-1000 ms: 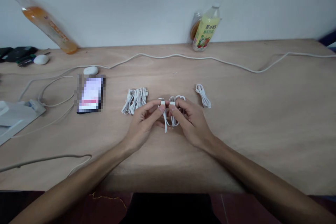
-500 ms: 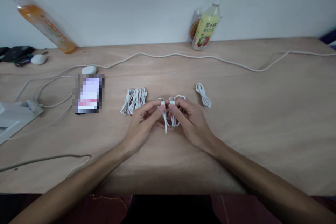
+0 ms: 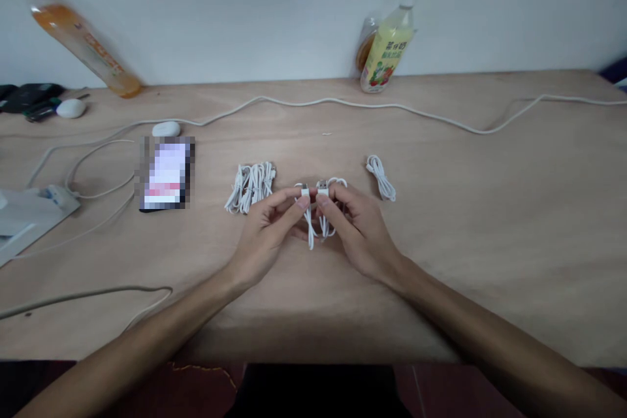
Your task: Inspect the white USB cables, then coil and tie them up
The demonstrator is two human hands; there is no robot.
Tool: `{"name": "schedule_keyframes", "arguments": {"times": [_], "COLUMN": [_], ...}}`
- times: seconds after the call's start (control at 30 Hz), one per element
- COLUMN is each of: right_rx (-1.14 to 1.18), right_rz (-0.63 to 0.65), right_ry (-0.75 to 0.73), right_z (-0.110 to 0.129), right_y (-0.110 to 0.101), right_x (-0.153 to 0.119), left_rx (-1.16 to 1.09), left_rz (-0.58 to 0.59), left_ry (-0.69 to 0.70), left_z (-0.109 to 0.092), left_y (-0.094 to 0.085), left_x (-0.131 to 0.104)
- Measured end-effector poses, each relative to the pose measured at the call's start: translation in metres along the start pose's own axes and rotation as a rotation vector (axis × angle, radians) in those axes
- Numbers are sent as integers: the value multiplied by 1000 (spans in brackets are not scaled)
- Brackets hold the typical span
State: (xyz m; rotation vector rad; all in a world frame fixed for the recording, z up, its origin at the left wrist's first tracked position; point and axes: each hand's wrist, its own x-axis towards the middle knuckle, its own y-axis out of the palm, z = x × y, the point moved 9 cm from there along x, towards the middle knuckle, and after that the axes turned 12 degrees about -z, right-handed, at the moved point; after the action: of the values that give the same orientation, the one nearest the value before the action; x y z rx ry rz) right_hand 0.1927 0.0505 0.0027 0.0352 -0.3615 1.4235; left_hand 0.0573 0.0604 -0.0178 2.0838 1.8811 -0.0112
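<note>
Both hands hold a coiled white USB cable (image 3: 311, 233) above the wooden table. My left hand (image 3: 272, 219) pinches one small white plug (image 3: 305, 192) between thumb and fingers. Beside it, my right hand (image 3: 353, 222) pinches the larger plug (image 3: 322, 187), whose metal USB end points away from me. The two plugs are side by side, a small gap apart. Fingers hide part of the coil. Beyond my left hand lies a bunch of bundled white cables (image 3: 251, 187). A single bundled white cable (image 3: 381, 177) rests past my right hand.
A phone (image 3: 166, 175) and a white earbud case (image 3: 166, 129) lie to the left. A long white cord (image 3: 362, 104) crosses the table. An orange drink bottle (image 3: 83, 49) and a yellow-green bottle (image 3: 389, 46) stand by the wall. A white box (image 3: 36, 215) is at the left edge.
Hardly anything differs. Both hands keep the same grip on the cable's plugs, and the whole view has shifted very slightly.
</note>
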Motion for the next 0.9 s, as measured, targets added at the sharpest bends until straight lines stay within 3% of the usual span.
{"name": "schedule_keyframes", "arguments": {"times": [0.9], "right_rx": [-18], "right_rz": [6], "right_ry": [-30], "right_z": [1], "right_y": [0], "right_x": [0], "left_rx": [-33], "left_rz": [-15], "left_ry": [-10], "left_z": [2], "left_y": [0], "left_x": [1]}}
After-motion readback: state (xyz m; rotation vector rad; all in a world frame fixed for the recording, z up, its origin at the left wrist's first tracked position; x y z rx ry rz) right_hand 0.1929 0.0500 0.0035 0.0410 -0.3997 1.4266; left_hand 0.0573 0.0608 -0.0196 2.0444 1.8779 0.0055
